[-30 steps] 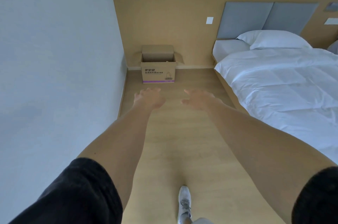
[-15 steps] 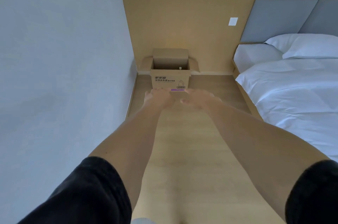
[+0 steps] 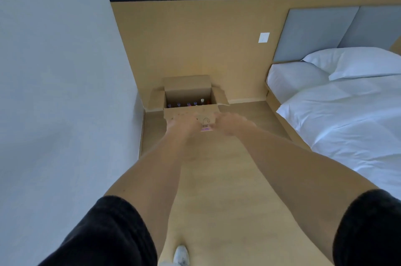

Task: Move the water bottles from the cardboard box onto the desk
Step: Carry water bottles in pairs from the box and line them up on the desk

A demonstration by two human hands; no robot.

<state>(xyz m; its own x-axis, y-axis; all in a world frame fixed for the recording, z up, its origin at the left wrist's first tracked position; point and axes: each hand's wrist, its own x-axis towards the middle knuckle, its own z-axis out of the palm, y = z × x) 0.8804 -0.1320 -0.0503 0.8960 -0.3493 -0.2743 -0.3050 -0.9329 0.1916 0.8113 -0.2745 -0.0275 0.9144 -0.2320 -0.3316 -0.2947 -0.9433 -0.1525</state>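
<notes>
Short black sleeves on both bare arms, one white sneaker at the lower edge.

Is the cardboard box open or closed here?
Open. The cardboard box has its flaps folded outward, and bottle caps show inside.

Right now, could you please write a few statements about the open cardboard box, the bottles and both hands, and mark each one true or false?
1. The brown cardboard box stands on the floor with its flaps open. True.
2. Bottle caps show inside the box. True.
3. The left hand grips a bottle. False: it holds nothing and is in front of the box.
4. The right hand rests on the white bed. False: it reaches toward the box, apart from the bed.
5. The box sits against the tan wood wall panel. True.
</notes>
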